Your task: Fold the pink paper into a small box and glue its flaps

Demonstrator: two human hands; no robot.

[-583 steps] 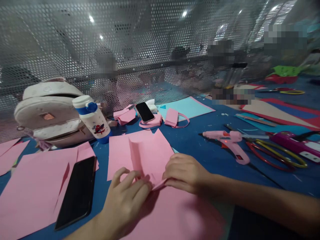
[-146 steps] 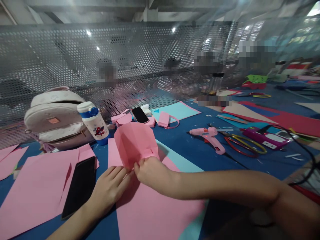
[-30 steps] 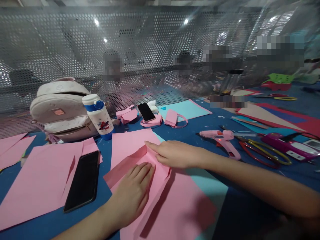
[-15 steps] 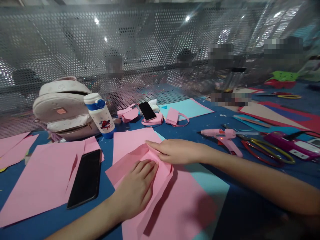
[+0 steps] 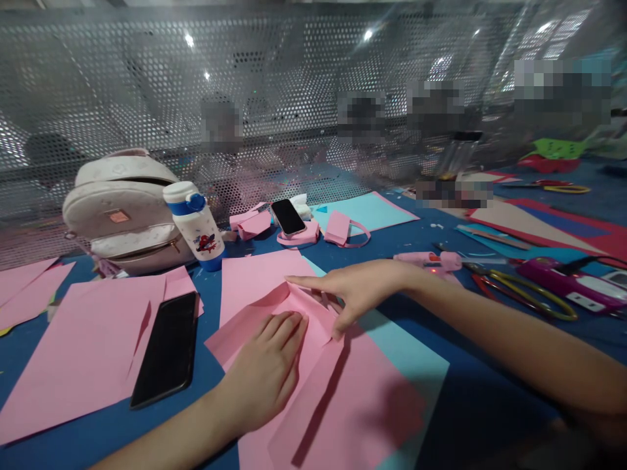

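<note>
A folded sheet of pink paper (image 5: 313, 378) with raised flaps lies in front of me, on top of flat pink and light blue sheets. My left hand (image 5: 269, 365) is closed against its inner face, fingers together and fingertips pressing near the fold. From the right, my right hand (image 5: 357, 290) spans the raised end flap. Its index fingertip touches the far corner and its thumb the near right corner, gripping the flap between them. The other right fingers are partly hidden behind the flap.
Left lie a black phone (image 5: 166, 349) and pink sheets (image 5: 83, 346). Behind stand a white backpack (image 5: 122, 215) and a bottle (image 5: 196, 225), beside small pink paper bags (image 5: 337, 228) and another phone (image 5: 288, 217). Right are a glue gun (image 5: 426, 260), scissors (image 5: 533, 294) and a purple power strip (image 5: 573, 284).
My right thumb has swung out and toward me, away from the index finger, onto the flap's near corner. My right wrist has risen slightly. The left hand stays nearly still.
</note>
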